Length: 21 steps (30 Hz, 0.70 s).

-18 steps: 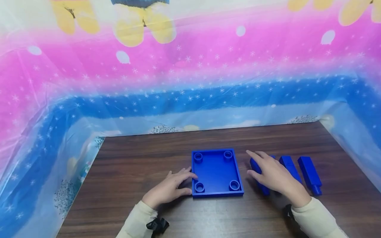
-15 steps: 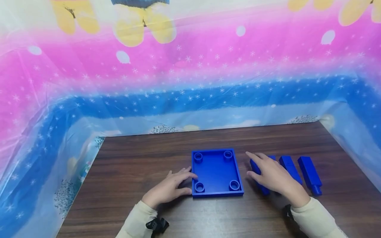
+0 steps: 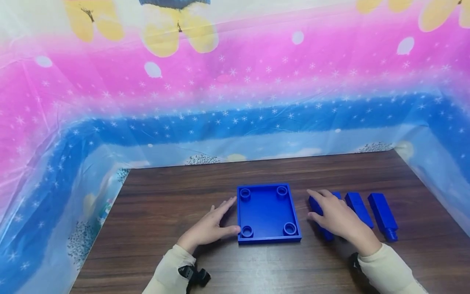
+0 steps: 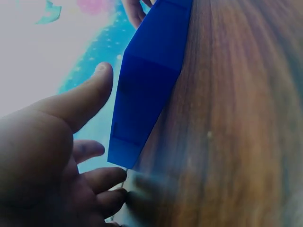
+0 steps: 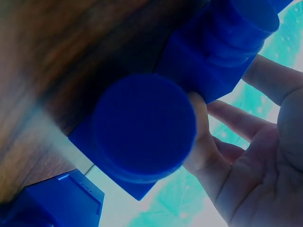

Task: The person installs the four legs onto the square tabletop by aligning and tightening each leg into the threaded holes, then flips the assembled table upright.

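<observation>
A blue square panel point(image 3: 268, 212) with a raised rim and a round socket at each corner lies on the wooden table. Beside its left edge is my left hand point(image 3: 208, 228), fingers extended, thumb tip right at the near left corner. In the left wrist view the thumb and fingertips stand around the panel's side point(image 4: 147, 94). My right hand point(image 3: 335, 214) reaches over several blue square posts with round screw ends, its thumb and forefinger spread over the leftmost post point(image 3: 316, 206). Fingers show between two posts in the right wrist view, near a round post end point(image 5: 144, 127). The palm hides one post partly.
Two more blue posts, a middle one point(image 3: 359, 209) and a rightmost one point(image 3: 382, 216), lie to the right of the right hand. A patterned pink and blue cloth point(image 3: 235, 94) hangs behind and around the dark wooden table point(image 3: 158, 196).
My left forefinger has lifted off the panel's rim and the left fingers have straightened, the thumb sliding slightly right. The right hand has shifted a little to the right.
</observation>
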Each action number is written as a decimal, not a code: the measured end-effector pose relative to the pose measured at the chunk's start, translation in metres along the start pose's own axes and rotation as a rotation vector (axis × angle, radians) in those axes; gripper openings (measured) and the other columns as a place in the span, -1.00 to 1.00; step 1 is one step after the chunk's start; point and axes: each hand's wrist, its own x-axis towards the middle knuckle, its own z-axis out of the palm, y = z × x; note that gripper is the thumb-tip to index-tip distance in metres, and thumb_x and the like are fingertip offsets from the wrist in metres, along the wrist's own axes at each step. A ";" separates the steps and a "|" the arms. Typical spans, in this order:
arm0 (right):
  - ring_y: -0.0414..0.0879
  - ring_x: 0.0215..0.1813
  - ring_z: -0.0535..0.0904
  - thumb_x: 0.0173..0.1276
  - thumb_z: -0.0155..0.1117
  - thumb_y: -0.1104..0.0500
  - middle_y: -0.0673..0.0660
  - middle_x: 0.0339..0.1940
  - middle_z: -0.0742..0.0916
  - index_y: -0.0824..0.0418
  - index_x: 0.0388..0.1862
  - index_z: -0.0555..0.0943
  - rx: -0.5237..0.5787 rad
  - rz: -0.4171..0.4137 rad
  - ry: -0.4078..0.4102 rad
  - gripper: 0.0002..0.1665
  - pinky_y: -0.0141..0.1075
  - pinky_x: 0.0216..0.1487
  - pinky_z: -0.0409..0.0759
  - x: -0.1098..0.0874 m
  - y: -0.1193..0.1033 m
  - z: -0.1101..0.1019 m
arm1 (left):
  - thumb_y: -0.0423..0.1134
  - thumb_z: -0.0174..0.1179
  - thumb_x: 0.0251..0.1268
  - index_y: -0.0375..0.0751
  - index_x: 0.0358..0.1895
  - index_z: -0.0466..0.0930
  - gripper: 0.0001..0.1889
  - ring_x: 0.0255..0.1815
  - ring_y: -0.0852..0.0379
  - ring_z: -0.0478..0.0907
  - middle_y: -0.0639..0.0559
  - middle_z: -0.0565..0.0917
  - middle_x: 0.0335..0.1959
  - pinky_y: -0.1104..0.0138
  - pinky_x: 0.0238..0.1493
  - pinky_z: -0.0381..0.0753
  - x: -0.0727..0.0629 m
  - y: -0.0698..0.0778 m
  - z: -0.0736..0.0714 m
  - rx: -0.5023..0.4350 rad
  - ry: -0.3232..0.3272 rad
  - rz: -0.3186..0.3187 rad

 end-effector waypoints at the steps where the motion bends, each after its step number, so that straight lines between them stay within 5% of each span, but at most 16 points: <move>1: 0.53 0.30 0.54 0.40 0.52 0.15 0.56 0.37 0.54 0.37 0.55 0.42 0.004 0.004 -0.008 -0.17 0.55 0.16 0.44 0.000 0.001 0.000 | 0.07 0.38 0.44 -0.19 0.72 0.04 -0.03 0.71 -0.30 -0.08 -0.29 0.10 0.70 -0.30 0.62 -0.28 0.001 -0.001 0.001 -0.001 -0.003 0.000; 7: 0.49 0.20 0.60 0.36 0.55 0.18 0.54 0.21 0.64 0.41 0.54 0.39 0.017 0.023 -0.055 -0.13 0.46 0.11 0.53 0.002 0.004 0.000 | 0.08 0.34 0.48 -0.16 0.73 0.03 -0.05 0.73 -0.31 -0.20 -0.27 0.06 0.71 -0.28 0.62 -0.38 0.006 -0.006 0.003 -0.006 -0.003 -0.010; 10: 0.20 -0.17 0.71 0.36 0.54 0.17 0.28 -0.19 0.75 0.44 0.54 0.36 0.042 0.041 -0.099 -0.12 0.19 -0.08 0.65 0.005 0.005 0.000 | 0.10 0.31 0.50 -0.10 0.73 0.04 -0.08 0.73 -0.30 -0.23 -0.24 0.04 0.72 -0.27 0.62 -0.40 0.008 -0.007 0.003 -0.002 -0.002 -0.014; 13: -0.07 -0.50 0.53 0.37 0.50 0.22 0.08 -0.48 0.63 0.45 0.55 0.33 0.073 0.051 -0.138 -0.12 -0.06 -0.34 0.57 0.009 0.004 -0.001 | 0.10 0.29 0.51 -0.08 0.74 0.03 -0.09 0.74 -0.30 -0.27 -0.23 0.01 0.73 -0.28 0.61 -0.45 0.007 -0.007 0.003 -0.009 -0.015 -0.015; 17: 0.03 -0.38 0.64 0.33 0.47 0.29 0.34 -0.20 0.74 0.46 0.52 0.36 0.068 0.041 -0.117 -0.17 -0.06 -0.36 0.61 0.010 0.003 -0.001 | 0.11 0.28 0.52 -0.07 0.74 0.01 -0.09 0.73 -0.30 -0.32 -0.25 -0.03 0.73 -0.29 0.60 -0.49 0.007 -0.007 0.003 -0.026 -0.031 -0.017; 21: 0.39 0.10 0.67 0.34 0.43 0.31 0.56 0.24 0.62 0.42 0.54 0.36 0.077 0.047 -0.052 -0.18 0.33 0.02 0.64 0.012 0.003 -0.002 | 0.13 0.27 0.52 -0.05 0.74 0.00 -0.08 0.74 -0.30 -0.33 -0.26 -0.04 0.73 -0.28 0.60 -0.50 0.007 -0.007 0.002 -0.024 -0.034 -0.025</move>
